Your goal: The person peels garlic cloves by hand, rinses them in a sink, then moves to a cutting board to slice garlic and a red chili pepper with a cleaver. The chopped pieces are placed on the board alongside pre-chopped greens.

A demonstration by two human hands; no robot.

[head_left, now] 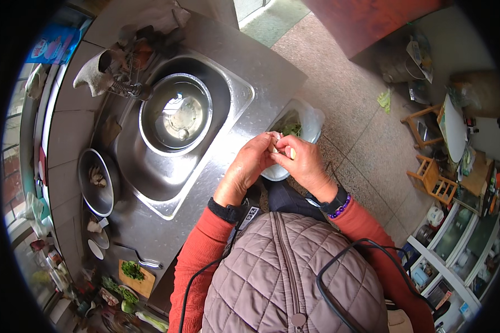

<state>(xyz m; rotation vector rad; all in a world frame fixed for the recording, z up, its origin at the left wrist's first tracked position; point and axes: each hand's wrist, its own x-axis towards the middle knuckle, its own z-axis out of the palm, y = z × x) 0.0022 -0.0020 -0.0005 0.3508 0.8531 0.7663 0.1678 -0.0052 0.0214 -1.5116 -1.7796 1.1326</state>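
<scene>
In the head view, both hands are working close together in front of the body, over a translucent, lined bin with green leaves lying in it. The left hand is bending its fingers inward, leaving only a narrow gap; thumb and forefinger are pinching a small whitish piece, too small to identify. The right hand is meeting it from the other side, its thumb and forefinger nearly closed and pressing near the same piece, while a short yellowish object is poking out between its curled fingers; whether that is food or a handle, I cannot tell. The whitish piece is sitting between the two sets of fingertips.

To the left, a steel basin is standing in the sink, holding water. Beside the sink, a metal bowl is holding pale pieces. Nearer, chopped greens are lying on a cutting board.
</scene>
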